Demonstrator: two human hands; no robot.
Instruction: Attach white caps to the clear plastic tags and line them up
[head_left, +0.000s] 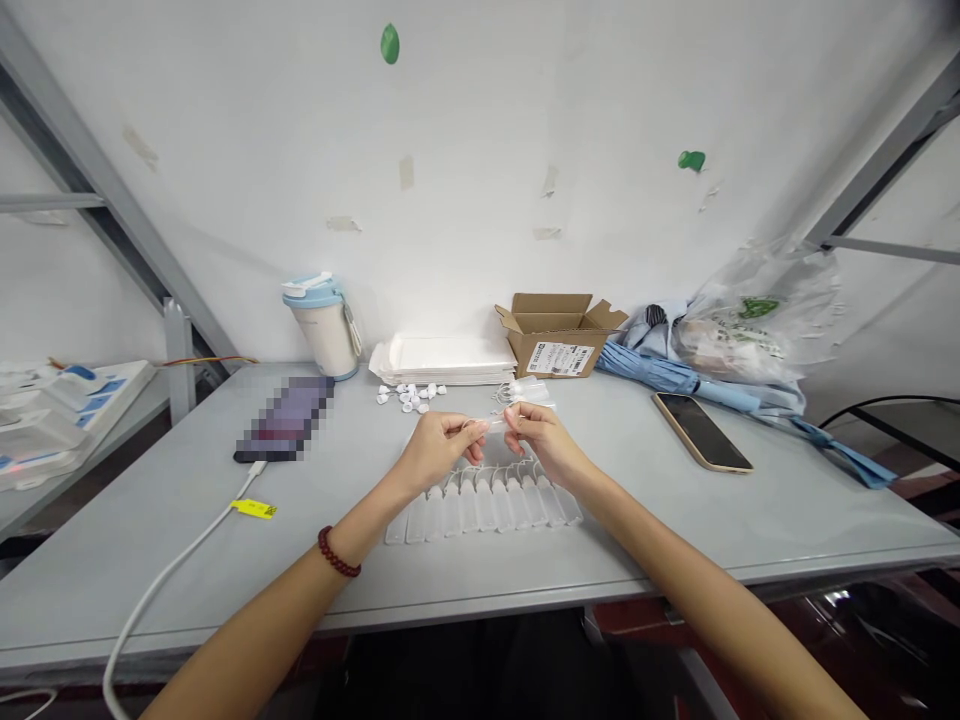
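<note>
My left hand (437, 447) and my right hand (541, 437) meet above the middle of the grey table (750, 520). Both pinch the ends of one small clear plastic tube (491, 425) held level between them. Right under the hands lies a clear tray (484, 503) with a row of several similar clear tubes side by side. A red bead bracelet (337, 553) sits on my left wrist. Behind the hands lie several small white caps (406, 396) scattered on the table, and a few loose clear tubes (529, 392).
A stack of white trays (446, 360), a blue-lidded cup (322, 325) and an open cardboard box (559, 333) stand at the back. A phone on a white cable (285, 420) lies left, another phone (701, 430) right, beside a blue umbrella (675, 375) and plastic bag (757, 310).
</note>
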